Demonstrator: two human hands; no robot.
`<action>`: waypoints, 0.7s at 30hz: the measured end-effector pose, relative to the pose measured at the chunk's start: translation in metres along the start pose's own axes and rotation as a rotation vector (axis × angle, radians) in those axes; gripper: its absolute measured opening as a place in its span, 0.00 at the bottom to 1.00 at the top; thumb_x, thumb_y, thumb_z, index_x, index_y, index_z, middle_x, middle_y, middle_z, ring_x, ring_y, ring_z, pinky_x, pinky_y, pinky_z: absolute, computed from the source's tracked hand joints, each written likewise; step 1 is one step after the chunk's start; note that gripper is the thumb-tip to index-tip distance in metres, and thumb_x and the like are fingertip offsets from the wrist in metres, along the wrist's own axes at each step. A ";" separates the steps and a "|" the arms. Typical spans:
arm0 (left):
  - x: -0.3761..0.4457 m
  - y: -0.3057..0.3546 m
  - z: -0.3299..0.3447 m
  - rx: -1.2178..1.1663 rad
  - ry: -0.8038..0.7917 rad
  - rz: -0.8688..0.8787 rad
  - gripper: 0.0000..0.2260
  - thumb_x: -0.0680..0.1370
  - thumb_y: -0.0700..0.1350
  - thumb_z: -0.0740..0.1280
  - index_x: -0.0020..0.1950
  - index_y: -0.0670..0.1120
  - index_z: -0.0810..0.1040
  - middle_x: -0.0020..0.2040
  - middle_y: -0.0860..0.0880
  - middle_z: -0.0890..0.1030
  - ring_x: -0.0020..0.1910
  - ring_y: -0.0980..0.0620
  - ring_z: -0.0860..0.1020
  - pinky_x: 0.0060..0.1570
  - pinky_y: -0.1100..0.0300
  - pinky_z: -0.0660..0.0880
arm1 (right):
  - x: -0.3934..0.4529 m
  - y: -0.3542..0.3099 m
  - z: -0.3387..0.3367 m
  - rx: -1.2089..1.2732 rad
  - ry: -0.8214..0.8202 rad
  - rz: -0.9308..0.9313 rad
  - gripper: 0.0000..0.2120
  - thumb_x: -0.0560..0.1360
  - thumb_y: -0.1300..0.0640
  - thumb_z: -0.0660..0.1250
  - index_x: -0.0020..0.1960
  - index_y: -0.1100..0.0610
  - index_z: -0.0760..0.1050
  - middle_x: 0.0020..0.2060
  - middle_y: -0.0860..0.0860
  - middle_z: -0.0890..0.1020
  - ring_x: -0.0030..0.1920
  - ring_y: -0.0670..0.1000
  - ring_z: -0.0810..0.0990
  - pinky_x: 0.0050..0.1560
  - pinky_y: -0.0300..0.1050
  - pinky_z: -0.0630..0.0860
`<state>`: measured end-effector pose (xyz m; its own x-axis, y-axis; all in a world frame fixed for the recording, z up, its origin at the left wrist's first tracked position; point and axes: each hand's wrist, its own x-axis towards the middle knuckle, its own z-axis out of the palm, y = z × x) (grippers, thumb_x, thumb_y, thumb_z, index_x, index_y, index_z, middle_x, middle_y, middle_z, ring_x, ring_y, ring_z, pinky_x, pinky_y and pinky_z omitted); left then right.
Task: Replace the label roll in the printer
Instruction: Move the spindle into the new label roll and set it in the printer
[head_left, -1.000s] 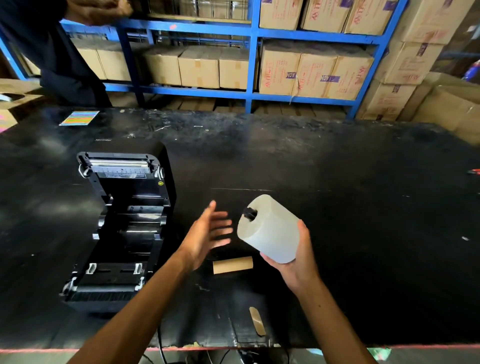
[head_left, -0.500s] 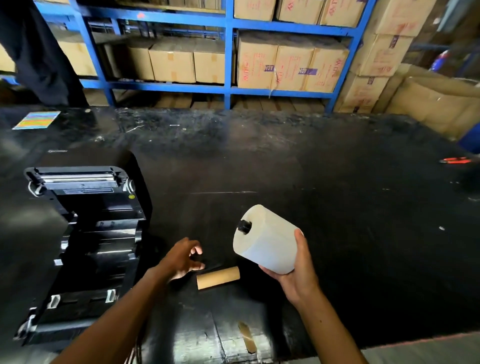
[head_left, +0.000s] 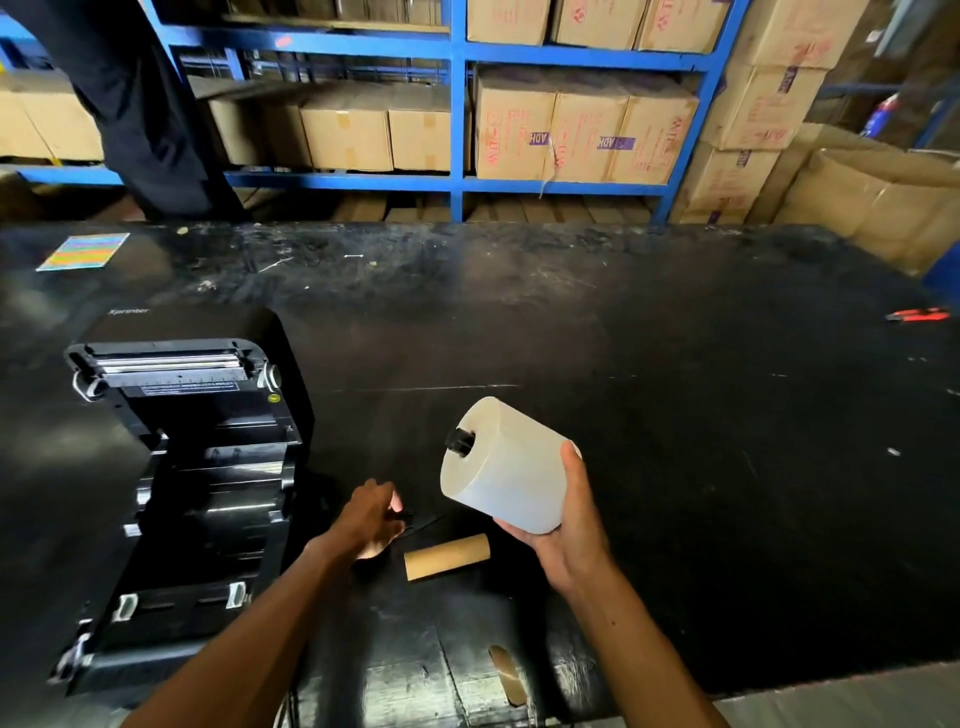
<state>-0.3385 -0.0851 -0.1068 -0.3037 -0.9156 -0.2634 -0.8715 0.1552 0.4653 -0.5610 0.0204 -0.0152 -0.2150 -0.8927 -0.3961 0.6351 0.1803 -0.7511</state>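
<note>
White paper, a full label roll (head_left: 506, 467), sat in my right hand (head_left: 566, 525), fingers wrapped under and around its far end so the near face with the black spindle (head_left: 459, 441) pointed left toward the machine. I judged I held it tilted up off the table to keep that spindle end free for seating. Just below the roll, on the black table (head_left: 675, 415), lay the bare cardboard core (head_left: 447, 557), apparently the spent one. My left hand (head_left: 370, 522) was down beside that core, fingers curled on something small and dark; I could not tell what it was, nor whether the grasp had closed. Farther left of that hand stood the printer (head_left: 182, 467), lid thrown back, its bay showing no roll, ready to receive the new one. A cardboard scrap (head_left: 506, 674) rested near the table's edge.
</note>
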 end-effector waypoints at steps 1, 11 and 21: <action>-0.001 -0.001 0.000 0.009 0.013 0.005 0.12 0.75 0.46 0.69 0.56 0.43 0.76 0.56 0.42 0.75 0.58 0.43 0.74 0.57 0.54 0.72 | -0.001 0.000 0.000 -0.003 -0.004 0.002 0.17 0.75 0.38 0.59 0.54 0.47 0.79 0.48 0.52 0.86 0.52 0.57 0.83 0.56 0.63 0.78; -0.003 -0.003 -0.002 0.046 0.051 0.045 0.15 0.71 0.46 0.75 0.52 0.43 0.74 0.50 0.45 0.77 0.53 0.44 0.76 0.49 0.54 0.73 | -0.019 -0.003 -0.001 -0.034 0.006 -0.009 0.17 0.76 0.39 0.58 0.54 0.47 0.79 0.49 0.53 0.86 0.52 0.56 0.83 0.56 0.62 0.78; -0.043 0.071 -0.042 -1.137 0.543 -0.036 0.08 0.74 0.38 0.72 0.52 0.43 0.83 0.39 0.50 0.87 0.39 0.53 0.84 0.41 0.62 0.81 | -0.026 -0.008 0.007 -0.106 0.040 -0.032 0.18 0.75 0.39 0.59 0.58 0.48 0.76 0.53 0.54 0.84 0.54 0.57 0.82 0.58 0.64 0.76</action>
<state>-0.3708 -0.0502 -0.0268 0.1458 -0.9886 -0.0362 0.0296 -0.0322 0.9990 -0.5551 0.0389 0.0048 -0.2643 -0.8820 -0.3901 0.5460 0.1966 -0.8144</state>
